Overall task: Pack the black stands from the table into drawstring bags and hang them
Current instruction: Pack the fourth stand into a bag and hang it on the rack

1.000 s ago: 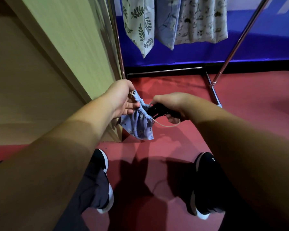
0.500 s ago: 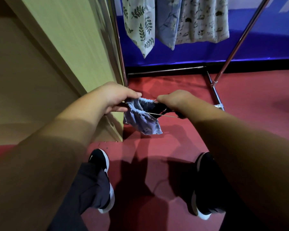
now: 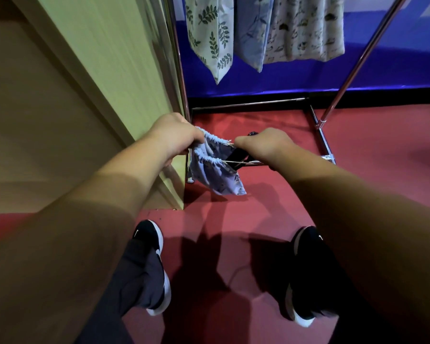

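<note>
A small light-blue drawstring bag point(image 3: 217, 175) hangs between my hands above the red floor. My left hand point(image 3: 174, 136) grips the gathered left side of its mouth. My right hand point(image 3: 263, 144) pinches the pale drawstring cords, which run taut to the bag, and also holds a black stand point(image 3: 238, 158) that pokes out of the bag's mouth. Most of the stand is hidden by my hand and the cloth.
Three patterned bags point(image 3: 211, 38) hang from a chrome rack point(image 3: 353, 65) ahead, in front of a blue wall. The rack's base bars point(image 3: 323, 140) lie on the floor. The wooden table's side point(image 3: 114, 78) stands at my left. My shoes point(image 3: 154, 256) are below.
Both hands moved up and forward with the bag. The cords went from slack to taut and the bag's mouth gathered tighter around the stand.
</note>
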A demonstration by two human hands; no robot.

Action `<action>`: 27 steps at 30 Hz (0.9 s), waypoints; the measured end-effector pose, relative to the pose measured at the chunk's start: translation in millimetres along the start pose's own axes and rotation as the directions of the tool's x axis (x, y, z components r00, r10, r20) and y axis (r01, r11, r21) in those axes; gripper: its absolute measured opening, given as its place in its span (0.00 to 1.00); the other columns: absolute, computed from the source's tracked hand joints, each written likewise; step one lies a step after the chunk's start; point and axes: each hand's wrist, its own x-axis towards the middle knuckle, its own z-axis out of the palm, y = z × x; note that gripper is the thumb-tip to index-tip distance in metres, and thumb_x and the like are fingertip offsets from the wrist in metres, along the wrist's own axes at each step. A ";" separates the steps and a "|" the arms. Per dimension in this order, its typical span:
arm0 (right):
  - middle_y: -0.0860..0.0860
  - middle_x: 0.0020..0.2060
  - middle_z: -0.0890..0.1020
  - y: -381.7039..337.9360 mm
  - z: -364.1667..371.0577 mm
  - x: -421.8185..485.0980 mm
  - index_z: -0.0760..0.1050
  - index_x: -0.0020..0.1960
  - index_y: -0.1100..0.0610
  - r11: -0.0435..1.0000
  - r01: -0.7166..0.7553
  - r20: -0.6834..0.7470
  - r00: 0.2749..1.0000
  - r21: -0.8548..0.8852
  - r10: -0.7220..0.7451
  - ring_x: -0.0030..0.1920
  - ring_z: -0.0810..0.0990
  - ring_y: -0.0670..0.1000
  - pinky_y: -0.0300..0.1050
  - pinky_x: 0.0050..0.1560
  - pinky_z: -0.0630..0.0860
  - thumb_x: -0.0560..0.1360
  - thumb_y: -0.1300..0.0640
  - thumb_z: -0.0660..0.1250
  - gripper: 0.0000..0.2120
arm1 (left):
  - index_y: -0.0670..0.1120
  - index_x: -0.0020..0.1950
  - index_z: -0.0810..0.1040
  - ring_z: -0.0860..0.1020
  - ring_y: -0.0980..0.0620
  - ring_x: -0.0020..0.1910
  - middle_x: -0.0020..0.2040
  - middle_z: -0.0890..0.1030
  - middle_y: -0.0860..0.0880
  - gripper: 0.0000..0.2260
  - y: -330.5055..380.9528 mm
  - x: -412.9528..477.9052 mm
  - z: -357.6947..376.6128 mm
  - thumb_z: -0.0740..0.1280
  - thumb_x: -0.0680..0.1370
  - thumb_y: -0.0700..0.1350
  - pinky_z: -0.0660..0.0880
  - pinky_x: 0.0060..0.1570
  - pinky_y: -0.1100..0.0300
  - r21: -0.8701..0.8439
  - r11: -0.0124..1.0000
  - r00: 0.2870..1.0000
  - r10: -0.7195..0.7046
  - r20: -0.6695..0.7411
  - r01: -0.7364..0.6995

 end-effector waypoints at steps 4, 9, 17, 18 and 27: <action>0.53 0.33 0.78 0.5 1.9 4.3 0.77 0.37 0.56 1.000 -0.019 -0.016 1.000 -0.002 0.019 0.34 0.76 0.54 0.45 0.36 0.71 0.75 0.40 0.69 0.19 | 0.46 0.44 0.74 0.84 0.40 0.43 0.44 0.83 0.43 0.07 -3.7 -0.8 2.3 0.69 0.70 0.44 0.83 0.48 0.50 0.384 0.923 0.990 0.089 -0.112 -0.039; 0.53 0.35 0.79 4.3 6.6 11.3 0.77 0.39 0.56 0.999 -0.040 -0.039 0.998 -0.014 0.040 0.41 0.79 0.57 0.45 0.42 0.73 0.75 0.39 0.69 0.20 | 0.46 0.42 0.78 0.86 0.41 0.42 0.41 0.85 0.44 0.05 -4.6 -2.1 1.1 0.70 0.69 0.46 0.86 0.47 0.47 0.281 0.959 0.995 0.050 -0.089 -0.023; 0.53 0.36 0.82 11.2 9.8 16.6 0.79 0.39 0.57 0.991 -0.083 -0.067 0.995 -0.108 0.076 0.36 0.79 0.54 0.45 0.33 0.68 0.68 0.36 0.69 0.22 | 0.46 0.42 0.87 0.86 0.50 0.43 0.42 0.88 0.51 0.07 1.9 -8.2 -5.2 0.71 0.75 0.48 0.82 0.54 0.54 -0.154 0.977 0.988 -0.140 0.071 0.150; 0.53 0.36 0.81 11.5 9.9 16.4 0.78 0.38 0.57 0.986 -0.075 -0.069 0.995 -0.150 0.065 0.37 0.80 0.55 0.45 0.34 0.70 0.69 0.36 0.69 0.22 | 0.47 0.43 0.87 0.83 0.52 0.40 0.38 0.86 0.53 0.08 2.5 -5.8 -6.1 0.71 0.74 0.49 0.80 0.53 0.54 -0.156 0.978 0.990 -0.136 0.042 0.141; 0.58 0.41 0.79 22.6 10.4 14.5 0.73 0.37 0.57 0.949 -0.042 0.034 0.998 -0.314 0.056 0.48 0.78 0.60 0.47 0.49 0.71 0.80 0.37 0.61 0.25 | 0.47 0.48 0.80 0.75 0.56 0.27 0.36 0.78 0.48 0.10 11.9 -2.2 -13.3 0.68 0.78 0.32 0.83 0.36 0.58 -0.488 0.869 0.992 -0.117 -0.046 0.080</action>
